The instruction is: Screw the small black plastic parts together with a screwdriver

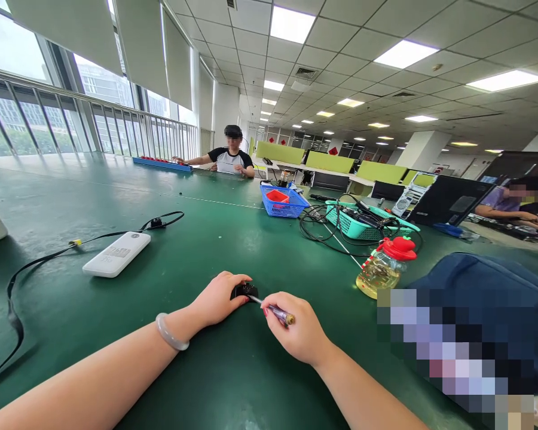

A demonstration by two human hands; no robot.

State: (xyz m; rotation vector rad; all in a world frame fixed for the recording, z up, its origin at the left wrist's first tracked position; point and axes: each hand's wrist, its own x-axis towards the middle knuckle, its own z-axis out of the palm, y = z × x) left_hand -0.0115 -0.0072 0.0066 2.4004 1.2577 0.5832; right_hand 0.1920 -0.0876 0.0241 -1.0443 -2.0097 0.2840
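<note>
On the green table [206, 370], my left hand [218, 297] is closed around a small black object [246, 291], gripped between thumb and fingers; its exact kind is hard to make out. A bangle circles that wrist. My right hand [296, 327] grips a screwdriver [278, 313] with a purplish, see-through handle. Its metal shaft points left, and the tip meets or lies right at the near side of the black object. My fingers cover part of both things.
Left lies a white power bank [117, 254] beside a black strap [49, 257]. Rightward stand a red-lidded bottle [385, 266], a teal basket [343, 222] of cables, a blue basket [273, 206] and a dark blue bag [488, 280]. A person [231, 156] sits across the table.
</note>
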